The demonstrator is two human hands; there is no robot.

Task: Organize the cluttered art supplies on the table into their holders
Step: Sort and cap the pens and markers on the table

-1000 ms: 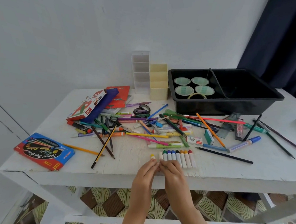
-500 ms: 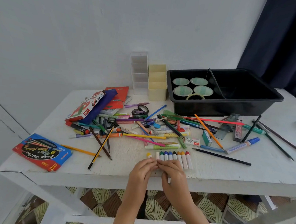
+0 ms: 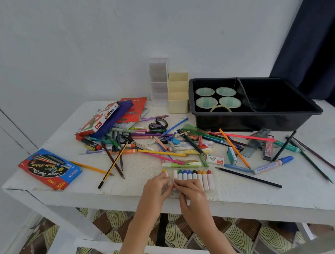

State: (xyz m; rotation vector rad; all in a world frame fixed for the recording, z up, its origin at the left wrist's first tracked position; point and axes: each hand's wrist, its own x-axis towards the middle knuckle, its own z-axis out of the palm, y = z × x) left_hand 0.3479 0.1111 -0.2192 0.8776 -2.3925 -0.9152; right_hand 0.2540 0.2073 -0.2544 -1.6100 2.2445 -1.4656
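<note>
A row of several crayons in a clear packet lies near the table's front edge. My left hand pinches a yellow-tipped crayon at the row's left end. My right hand holds the packet's near edge with curled fingers. Behind them spreads a pile of pencils, pens and markers. At the back stand a white holder, a cream holder and a black divided bin with tape rolls in its left half.
A blue coloured-pencil box lies at the front left. An oil pastel box and a red book sit at the back left. Two pairs of scissors lie in the pile. A blue-capped marker and dark pencils lie right.
Both hands stay at the crayon packet. The yellow-tipped crayon has come slightly further apart from the row to the left; the view shifted a little.
</note>
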